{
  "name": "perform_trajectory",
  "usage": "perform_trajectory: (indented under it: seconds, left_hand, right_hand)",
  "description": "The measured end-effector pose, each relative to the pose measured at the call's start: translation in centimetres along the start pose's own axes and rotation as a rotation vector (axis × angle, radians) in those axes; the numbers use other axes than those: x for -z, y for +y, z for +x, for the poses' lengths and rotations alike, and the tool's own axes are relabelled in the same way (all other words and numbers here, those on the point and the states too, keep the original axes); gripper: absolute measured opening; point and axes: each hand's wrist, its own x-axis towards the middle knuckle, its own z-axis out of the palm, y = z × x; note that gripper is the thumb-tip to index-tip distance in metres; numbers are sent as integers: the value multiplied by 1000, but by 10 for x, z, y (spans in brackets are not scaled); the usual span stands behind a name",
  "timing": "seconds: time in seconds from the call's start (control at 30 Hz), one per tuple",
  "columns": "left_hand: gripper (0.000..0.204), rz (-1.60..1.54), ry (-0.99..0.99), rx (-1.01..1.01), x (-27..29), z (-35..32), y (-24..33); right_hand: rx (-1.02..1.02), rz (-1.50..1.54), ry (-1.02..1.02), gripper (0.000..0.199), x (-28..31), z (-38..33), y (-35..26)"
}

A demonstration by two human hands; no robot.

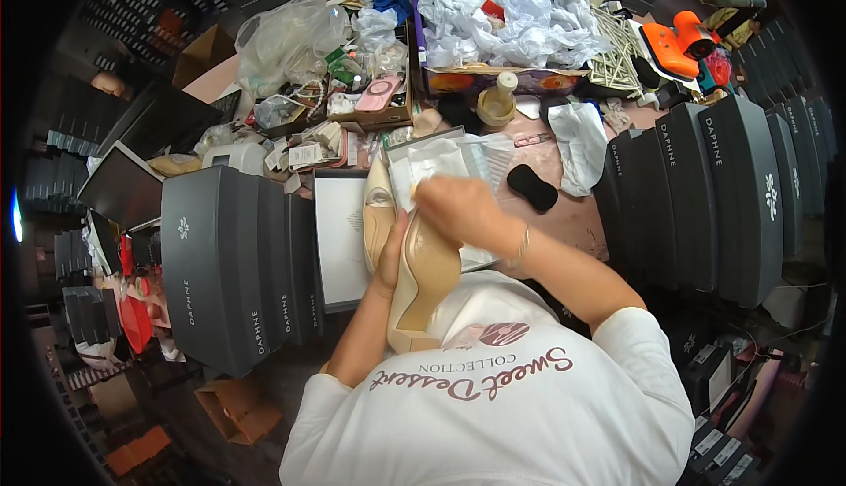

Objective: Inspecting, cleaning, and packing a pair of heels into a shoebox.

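A beige block-heeled shoe point(425, 279) is tilted sole-up in front of my chest, its heel toward me. My left hand point(389, 257) grips it along its left side. Over the toe end, my right hand point(465, 211) is closed, and a small pale bit shows at its fingertips; what it is I cannot make out. The shoe's toe is hidden behind that hand. Just left of it, a second beige shoe point(377, 226) lies by the open shoebox point(339, 244), which has a white inside. White tissue paper point(423, 162) lies beyond the hands.
Stacks of dark grey shoeboxes stand left point(211, 266) and right point(736, 195). On the table are a black oval pad point(532, 188), a bottle in a small tub point(498, 107), a box of crumpled white paper point(511, 23), and an orange tool point(679, 44).
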Motion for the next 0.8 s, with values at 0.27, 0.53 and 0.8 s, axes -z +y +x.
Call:
perform_trajectory:
  seconds: [0.27, 0.53, 0.8]
  left_hand:
    - [68, -49, -39, -70, -17, 8, 5]
    - [70, -75, -14, -29, -26, 10, -1]
    - [68, 91, -273, 43, 15, 11, -2]
  right_hand:
    - [-161, 237, 160, 9, -9, -22, 38]
    - [-206, 184, 150, 9, -15, -35, 52]
    - [-213, 188, 105, 7, -16, -11, 54]
